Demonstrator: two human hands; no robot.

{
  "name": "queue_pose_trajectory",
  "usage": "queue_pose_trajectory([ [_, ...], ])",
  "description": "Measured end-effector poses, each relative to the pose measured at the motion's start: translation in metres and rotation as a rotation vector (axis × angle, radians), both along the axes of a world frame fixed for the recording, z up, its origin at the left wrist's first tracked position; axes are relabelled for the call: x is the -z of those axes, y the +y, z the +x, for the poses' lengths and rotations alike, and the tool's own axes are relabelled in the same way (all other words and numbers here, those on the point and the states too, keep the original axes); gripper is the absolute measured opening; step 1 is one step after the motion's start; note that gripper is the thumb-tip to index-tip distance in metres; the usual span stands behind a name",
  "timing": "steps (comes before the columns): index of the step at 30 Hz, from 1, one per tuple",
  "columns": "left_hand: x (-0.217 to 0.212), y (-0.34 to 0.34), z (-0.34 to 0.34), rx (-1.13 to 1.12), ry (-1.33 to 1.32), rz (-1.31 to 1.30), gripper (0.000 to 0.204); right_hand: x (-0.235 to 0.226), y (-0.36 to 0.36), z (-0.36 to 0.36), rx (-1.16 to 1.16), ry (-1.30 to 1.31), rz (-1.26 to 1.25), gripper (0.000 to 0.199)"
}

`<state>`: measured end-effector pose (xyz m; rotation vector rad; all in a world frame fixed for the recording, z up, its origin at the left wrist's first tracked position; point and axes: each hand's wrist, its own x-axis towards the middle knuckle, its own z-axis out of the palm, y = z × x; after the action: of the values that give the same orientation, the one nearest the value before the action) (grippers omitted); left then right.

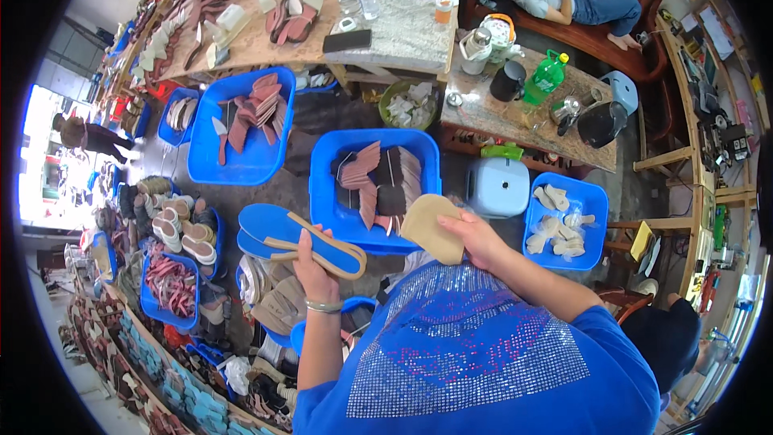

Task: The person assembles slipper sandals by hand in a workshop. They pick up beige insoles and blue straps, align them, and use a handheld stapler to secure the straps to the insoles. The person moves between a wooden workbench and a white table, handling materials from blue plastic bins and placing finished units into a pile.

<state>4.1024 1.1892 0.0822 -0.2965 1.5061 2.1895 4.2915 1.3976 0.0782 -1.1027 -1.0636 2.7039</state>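
Observation:
My left hand (315,267) is closed around a pair of shoe soles (270,224) with blue faces and tan edging, held out to the left. My right hand (477,238) grips a tan, rounded shoe piece (427,227), thumb on top; the far side of this piece and some fingers are hidden. Beyond both hands, a blue tub (320,217) on the floor contains reddish-brown and dark shoe parts (360,181). The tan piece overlaps the tub's near right corner from this view.
A second blue tub (201,165) with brown pieces stands front left; a smaller tub (602,193) with cream pieces is at right. Beside it sits a light-blue stool (498,187). A stone-topped table (499,117) carries bottles and a kettle. Someone lies on a wooden bench (600,32).

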Motion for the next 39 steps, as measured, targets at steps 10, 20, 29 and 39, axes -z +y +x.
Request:
queue_pose_trajectory([
  [10,-0.012,0.046,-0.014,0.102,0.037,0.01,0.031,-0.007,0.04,-0.04,0.026,0.069,0.063,0.037],
  [20,-0.003,0.087,-0.03,0.108,0.064,0.083,0.024,0.044,0.161,-0.108,0.096,0.047,0.32,0.035],
  [29,-0.012,0.188,-0.079,0.045,0.023,0.002,0.025,0.106,0.321,-0.256,0.093,-0.093,0.735,0.038],
  [39,-0.024,0.313,-0.125,0.409,0.044,-0.217,0.03,0.177,0.45,-0.357,-0.027,-0.318,1.18,0.055],
])
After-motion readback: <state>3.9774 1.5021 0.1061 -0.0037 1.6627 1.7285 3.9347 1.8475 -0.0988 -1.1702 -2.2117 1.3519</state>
